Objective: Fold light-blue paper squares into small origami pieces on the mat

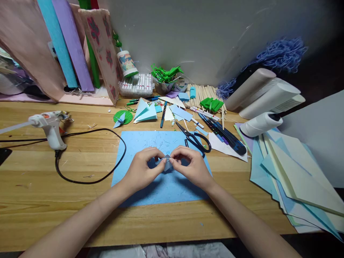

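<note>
Folded blue-grey paper (168, 166) is pinched in the fingertips of both left hand (140, 169) and right hand (194, 167), over a blue sheet (161, 197) on the bench (80, 218). Black scissors (189, 135) lie across the sheet's far right corner.

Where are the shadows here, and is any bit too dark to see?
Head view: soft shadows fall on the blue mat beneath the left hand and right hand; head view: the upper right corner goes nearly black, hiding details there.
</note>
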{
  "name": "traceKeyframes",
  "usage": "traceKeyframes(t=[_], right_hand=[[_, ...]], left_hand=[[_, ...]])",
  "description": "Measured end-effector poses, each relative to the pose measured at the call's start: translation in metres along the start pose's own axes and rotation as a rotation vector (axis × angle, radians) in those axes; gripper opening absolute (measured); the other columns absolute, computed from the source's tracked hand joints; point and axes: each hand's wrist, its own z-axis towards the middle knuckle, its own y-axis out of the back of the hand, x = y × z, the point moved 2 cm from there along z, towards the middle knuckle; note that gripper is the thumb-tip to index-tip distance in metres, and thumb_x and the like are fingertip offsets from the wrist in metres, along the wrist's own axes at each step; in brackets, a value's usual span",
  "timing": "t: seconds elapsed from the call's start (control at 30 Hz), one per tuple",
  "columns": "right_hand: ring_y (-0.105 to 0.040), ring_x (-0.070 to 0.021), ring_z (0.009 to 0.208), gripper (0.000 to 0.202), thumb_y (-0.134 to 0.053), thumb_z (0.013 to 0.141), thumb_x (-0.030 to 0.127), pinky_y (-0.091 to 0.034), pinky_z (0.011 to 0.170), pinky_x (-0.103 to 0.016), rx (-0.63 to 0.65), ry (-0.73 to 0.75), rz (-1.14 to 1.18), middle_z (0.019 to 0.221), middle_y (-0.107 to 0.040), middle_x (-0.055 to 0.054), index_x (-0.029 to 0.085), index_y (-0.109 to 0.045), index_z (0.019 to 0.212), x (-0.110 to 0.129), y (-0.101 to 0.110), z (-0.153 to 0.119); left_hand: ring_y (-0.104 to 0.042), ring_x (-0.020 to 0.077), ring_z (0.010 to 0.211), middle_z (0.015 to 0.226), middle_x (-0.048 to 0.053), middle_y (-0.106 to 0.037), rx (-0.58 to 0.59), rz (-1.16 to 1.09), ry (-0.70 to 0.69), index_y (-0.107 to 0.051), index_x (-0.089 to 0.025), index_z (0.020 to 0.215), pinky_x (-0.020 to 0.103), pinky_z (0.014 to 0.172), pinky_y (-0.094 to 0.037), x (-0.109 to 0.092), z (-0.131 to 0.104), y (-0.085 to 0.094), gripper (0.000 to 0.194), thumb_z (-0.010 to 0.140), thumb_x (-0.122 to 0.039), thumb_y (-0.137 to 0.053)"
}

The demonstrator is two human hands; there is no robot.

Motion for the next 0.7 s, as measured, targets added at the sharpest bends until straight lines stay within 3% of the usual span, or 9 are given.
traceKeyframes(t=[0.17,0.37,0.47,0.57,0.63,0.7], right_hand=[[-0.052,-0.0121,0.063,0.01,-0.058,0.076,0.024,-0.041,0.058,-0.024,0.034,-0.13,0.107,0.069,-0.058,-0.001,0.015,-0.061,0.073,-0.011,0.002,0.002],[-0.058,-0.0142,0.069,0.012,-0.059,0.076,0.026,-0.046,0.064,-0.025,0.07,-0.16,0.19,0.073,-0.063,-0.003,0.015,-0.063,0.075,-0.017,0.005,0.005],[-0.058,-0.0149,0.071,0.01,-0.057,0.077,0.023,-0.046,0.065,-0.027,0.021,-0.066,0.105,0.075,-0.063,-0.004,0.015,-0.064,0.076,-0.011,0.007,0.004],[-0.058,-0.0156,0.072,0.008,-0.057,0.078,0.02,-0.047,0.066,-0.029,-0.108,0.079,-0.01,0.076,-0.063,-0.004,0.017,-0.064,0.076,-0.004,0.012,0.003],[-0.059,-0.0164,0.073,0.006,-0.058,0.078,0.018,-0.047,0.069,-0.031,-0.204,0.183,-0.079,0.077,-0.065,-0.004,0.018,-0.064,0.078,-0.001,0.016,0.002],[-0.059,-0.0169,0.075,0.009,-0.06,0.076,0.014,-0.047,0.073,-0.033,-0.263,0.314,-0.166,0.079,-0.067,-0.003,0.02,-0.065,0.08,0.002,0.019,0.0]], left_hand=[[-0.053,0.0116,0.065,0.068,0.0,-0.063,0.077,-0.098,0.076,-0.061,-0.014,0.072,0.021,0.061,-0.038,0.005,0.003,0.003,0.019,0.081,-0.025,-0.049],[-0.055,0.0129,0.067,0.072,0.002,-0.065,0.122,-0.087,0.098,-0.064,-0.014,0.077,0.022,0.064,-0.04,0.008,0.003,0.004,0.022,0.082,-0.026,-0.047],[-0.056,0.0132,0.069,0.076,0.002,-0.066,0.101,-0.078,0.075,-0.066,-0.015,0.081,0.022,0.065,-0.04,0.008,0.004,0.006,0.021,0.082,-0.025,-0.047],[-0.055,0.0128,0.069,0.075,0.002,-0.066,0.026,-0.107,0.09,-0.066,-0.016,0.079,0.021,0.066,-0.039,0.009,0.006,0.01,0.02,0.081,-0.027,-0.049],[-0.055,0.0126,0.067,0.072,0.003,-0.066,-0.015,-0.201,0.163,-0.065,-0.015,0.073,0.022,0.065,-0.04,0.011,0.009,0.011,0.025,0.081,-0.033,-0.049],[-0.056,0.0129,0.062,0.068,0.006,-0.066,0.028,-0.404,0.308,-0.064,-0.013,0.071,0.022,0.061,-0.041,0.014,0.01,0.008,0.037,0.082,-0.043,-0.045]])
